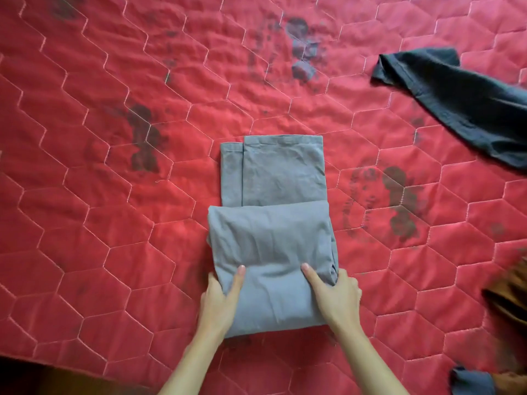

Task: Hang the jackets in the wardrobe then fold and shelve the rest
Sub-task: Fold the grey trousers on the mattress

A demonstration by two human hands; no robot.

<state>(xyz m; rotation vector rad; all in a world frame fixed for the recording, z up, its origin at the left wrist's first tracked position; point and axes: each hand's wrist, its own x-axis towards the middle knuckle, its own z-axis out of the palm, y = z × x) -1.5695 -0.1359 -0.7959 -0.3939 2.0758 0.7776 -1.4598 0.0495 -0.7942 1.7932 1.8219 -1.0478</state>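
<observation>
- The grey garment [272, 223] lies mid-quilt [114, 195], part folded: a flat far panel, with a thicker fold doubled over its near half.
- The left hand [221, 295] grips the near-left side of that fold, thumb on top and fingers tucked under the edge; the right hand [336, 292] does the same on the near-right side.
- The step looks like a further fold away from the person. To do it well, the person should lift both sides together, keep the side edges in line with the panel beneath, and press the crease flat before letting go.
- The lower layers may slip out of square, since they sit slightly narrower than the top fold.
- A dark garment [456, 104] lies well apart at the far right, unfolded.
- A blurred brown thing [510, 295] and a blue cloth [470, 380] sit at the right edge; what they are cannot be told.
- Nothing lies across the fold's path. No wardrobe or shelf is in view.
</observation>
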